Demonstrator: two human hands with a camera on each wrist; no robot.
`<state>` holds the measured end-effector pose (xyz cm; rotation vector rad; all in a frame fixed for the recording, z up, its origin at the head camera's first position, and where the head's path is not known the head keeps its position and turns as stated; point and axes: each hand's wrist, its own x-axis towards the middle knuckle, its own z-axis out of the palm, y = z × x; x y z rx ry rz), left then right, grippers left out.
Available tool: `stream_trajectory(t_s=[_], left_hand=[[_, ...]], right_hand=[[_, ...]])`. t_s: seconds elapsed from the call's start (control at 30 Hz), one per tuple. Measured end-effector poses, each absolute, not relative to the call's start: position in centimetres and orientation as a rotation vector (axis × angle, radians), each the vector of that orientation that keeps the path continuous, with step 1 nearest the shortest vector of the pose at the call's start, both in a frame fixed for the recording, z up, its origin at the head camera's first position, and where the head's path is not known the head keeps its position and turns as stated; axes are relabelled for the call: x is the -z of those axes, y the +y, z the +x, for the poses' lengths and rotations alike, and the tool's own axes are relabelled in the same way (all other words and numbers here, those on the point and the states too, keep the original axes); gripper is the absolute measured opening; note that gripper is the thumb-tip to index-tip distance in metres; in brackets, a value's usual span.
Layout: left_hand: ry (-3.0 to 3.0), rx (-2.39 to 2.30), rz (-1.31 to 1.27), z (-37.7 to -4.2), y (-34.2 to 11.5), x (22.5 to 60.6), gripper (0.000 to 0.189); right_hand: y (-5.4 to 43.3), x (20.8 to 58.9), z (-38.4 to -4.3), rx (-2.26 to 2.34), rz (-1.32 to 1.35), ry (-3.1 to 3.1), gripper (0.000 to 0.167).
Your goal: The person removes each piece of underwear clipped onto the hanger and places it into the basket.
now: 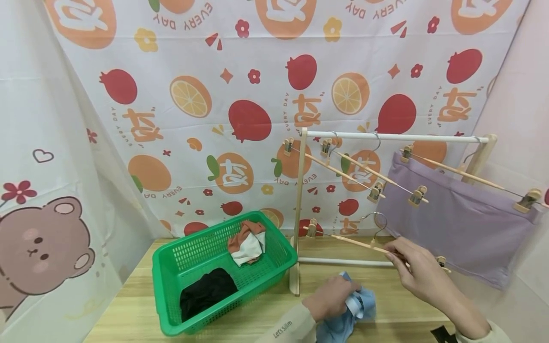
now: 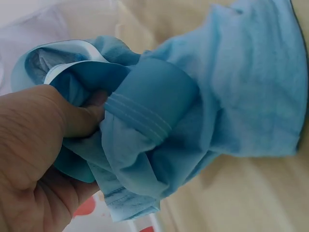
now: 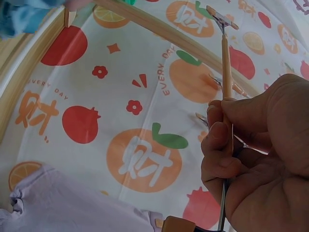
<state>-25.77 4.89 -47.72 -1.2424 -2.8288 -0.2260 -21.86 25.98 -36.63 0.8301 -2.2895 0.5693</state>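
My left hand (image 1: 331, 296) grips a crumpled light-blue garment (image 1: 340, 321) over the table. Close up in the left wrist view, thumb and fingers pinch the garment (image 2: 145, 106) beside a band with stitched lines. Higher and to the right, my right hand (image 1: 422, 269) holds a wooden clip hanger (image 1: 353, 242) by its bar, hook upward. Fingers and thumb wrap the hanger's bar (image 3: 226, 72) in the right wrist view. Nothing hangs from the hanger's clip (image 1: 312, 227) at its left end.
A small rack (image 1: 300, 190) carries two bare clip hangers (image 1: 339, 169) and a hanging purple garment (image 1: 450, 219). On the table (image 1: 124, 314), a green basket (image 1: 160, 286) contains a black cloth (image 1: 208, 291) and a rust-and-white cloth (image 1: 248, 244). A printed curtain (image 1: 171, 52) hangs behind.
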Motion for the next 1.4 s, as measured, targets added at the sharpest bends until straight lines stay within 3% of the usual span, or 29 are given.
stream_trajectory(t_s=[0.83,1.4], left_hand=[[-2.681,0.493,-0.853,-27.0,-4.6,38.5,0.05],[-2.575,0.654,-0.628,-28.6,-11.3,36.9,0.037]], right_hand=[[25.6,35.4,-21.7,-0.579,0.83,-2.209,0.034],[25.2,35.0,-21.6,-0.619,0.858,-2.172,0.035]])
